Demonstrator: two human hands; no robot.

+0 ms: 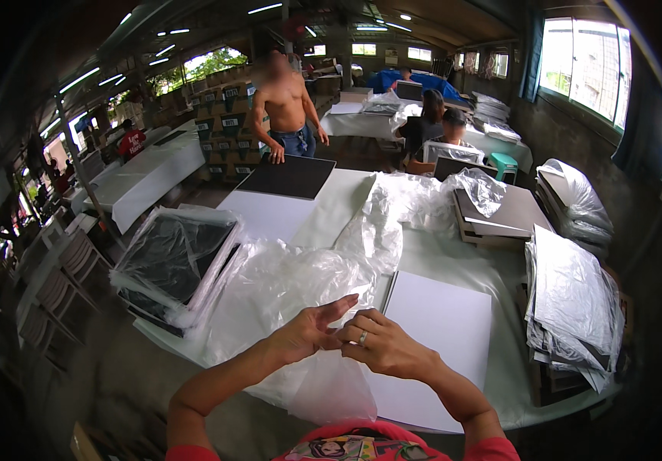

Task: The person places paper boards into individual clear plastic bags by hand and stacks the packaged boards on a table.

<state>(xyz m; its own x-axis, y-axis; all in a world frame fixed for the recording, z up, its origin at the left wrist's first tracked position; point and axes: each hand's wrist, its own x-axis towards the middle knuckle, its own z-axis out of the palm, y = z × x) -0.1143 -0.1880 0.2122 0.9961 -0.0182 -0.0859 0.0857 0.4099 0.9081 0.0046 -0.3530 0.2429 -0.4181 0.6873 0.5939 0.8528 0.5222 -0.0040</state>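
Note:
My left hand (pixel 309 332) and my right hand (pixel 387 343) meet at the fingers above the table. On the left hand the uppermost digit stretches out, apart from the lower fingers, which touch the right hand. The right hand wears a ring and has its fingers curled in against the left fingertips; whatever it pinches is hidden. Right below them hangs translucent plastic sheeting (pixel 332 392), part of a crumpled clear heap (pixel 289 280) to the left. A large white board (pixel 446 330) lies flat under and beside my right hand.
Plastic-covered dark frames (pixel 173 253) stand at the table's left edge. Wrapped stacks (pixel 573 296) line the right side, beside grey-brown boards (pixel 504 207). Across the table, a person (pixel 289 107) touches a black panel (pixel 289 177). Another person (pixel 454 131) sits behind the boards.

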